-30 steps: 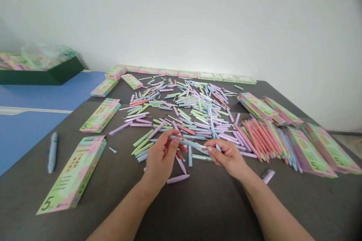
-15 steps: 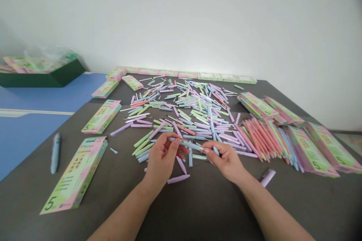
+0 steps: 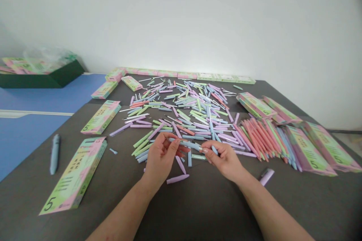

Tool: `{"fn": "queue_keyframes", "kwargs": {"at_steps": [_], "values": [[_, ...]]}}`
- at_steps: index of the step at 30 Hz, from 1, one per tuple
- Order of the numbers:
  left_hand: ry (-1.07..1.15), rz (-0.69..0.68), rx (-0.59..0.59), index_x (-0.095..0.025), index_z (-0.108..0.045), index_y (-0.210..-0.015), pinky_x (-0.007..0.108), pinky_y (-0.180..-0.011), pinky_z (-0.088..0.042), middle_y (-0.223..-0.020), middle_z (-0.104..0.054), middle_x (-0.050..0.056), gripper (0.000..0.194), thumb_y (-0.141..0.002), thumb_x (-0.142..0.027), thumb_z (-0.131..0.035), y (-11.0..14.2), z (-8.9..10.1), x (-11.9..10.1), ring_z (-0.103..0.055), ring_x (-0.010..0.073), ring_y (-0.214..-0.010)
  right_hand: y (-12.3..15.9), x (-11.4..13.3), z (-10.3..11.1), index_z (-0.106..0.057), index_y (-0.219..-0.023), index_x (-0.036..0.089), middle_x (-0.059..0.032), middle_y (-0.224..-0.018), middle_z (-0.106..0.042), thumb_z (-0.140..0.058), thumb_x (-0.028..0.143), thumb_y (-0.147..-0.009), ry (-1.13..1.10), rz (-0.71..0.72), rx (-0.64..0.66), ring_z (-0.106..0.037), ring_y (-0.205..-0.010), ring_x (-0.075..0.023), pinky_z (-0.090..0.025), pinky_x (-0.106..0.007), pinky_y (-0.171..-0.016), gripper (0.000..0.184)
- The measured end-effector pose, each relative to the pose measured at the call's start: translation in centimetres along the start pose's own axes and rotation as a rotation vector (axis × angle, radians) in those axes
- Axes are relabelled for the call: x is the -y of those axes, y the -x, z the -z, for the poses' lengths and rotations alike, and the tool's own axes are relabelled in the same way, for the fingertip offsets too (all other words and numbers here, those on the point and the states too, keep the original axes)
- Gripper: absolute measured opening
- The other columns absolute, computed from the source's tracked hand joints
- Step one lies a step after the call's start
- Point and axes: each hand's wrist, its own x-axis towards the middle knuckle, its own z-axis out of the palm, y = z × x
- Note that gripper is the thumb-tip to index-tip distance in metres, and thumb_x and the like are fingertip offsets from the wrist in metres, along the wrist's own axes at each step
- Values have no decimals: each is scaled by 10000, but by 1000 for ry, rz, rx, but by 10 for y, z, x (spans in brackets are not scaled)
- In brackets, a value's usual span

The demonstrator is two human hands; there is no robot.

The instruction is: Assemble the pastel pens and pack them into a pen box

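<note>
Left hand (image 3: 160, 158) and right hand (image 3: 225, 161) pinch a pale blue pen (image 3: 186, 144) narrowly between their fingertips, a large loose pile of pen parts (image 3: 181, 107) still spread ahead, whole pens (image 3: 254, 139) fanned near the right edge of the surface (image 3: 203, 207).

A loose heap of pen parts (image 3: 181, 113) covers the middle of the worktop (image 3: 198, 203), with a row of pen boxes (image 3: 181, 75) behind it, a lone pen (image 3: 54, 154) and a single box (image 3: 74, 175) to its left, and a fanned row of pens (image 3: 254, 137) to its right.
</note>
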Motion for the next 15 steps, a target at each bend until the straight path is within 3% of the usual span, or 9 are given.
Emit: {"fn": "queue_keyframes", "kwargs": {"at_steps": [5,9,15], "values": [[-39,40,-9,-156,-534,-883,228,-534,-558,-756,-666,7,180,-833,-319,-594,-7,3,1,-701,167,-688,-4,0,2,-630,-881,159,15,-569,-544,-509,402,-888,17,-5,-19,-452,-506,-106,-342,-239,-517,271],[-57,52,-7,-149,-540,-882,218,-535,-550,-664,-643,-11,156,-837,-293,-576,-6,1,2,-695,160,-657,-5,-1,0,-630,-848,160,15,-567,-562,-521,419,-876,16,-38,-32,-438,-477,-95,-324,-230,-480,283],[-21,63,-17,-151,-546,-878,235,-540,-555,-698,-670,9,177,-813,-305,-606,-4,-2,2,-700,170,-651,-4,-1,-3,-647,-864,165,11,-565,-576,-559,401,-862,-43,-43,-46,-384,-438,-75,-274,-216,-424,252]]}}
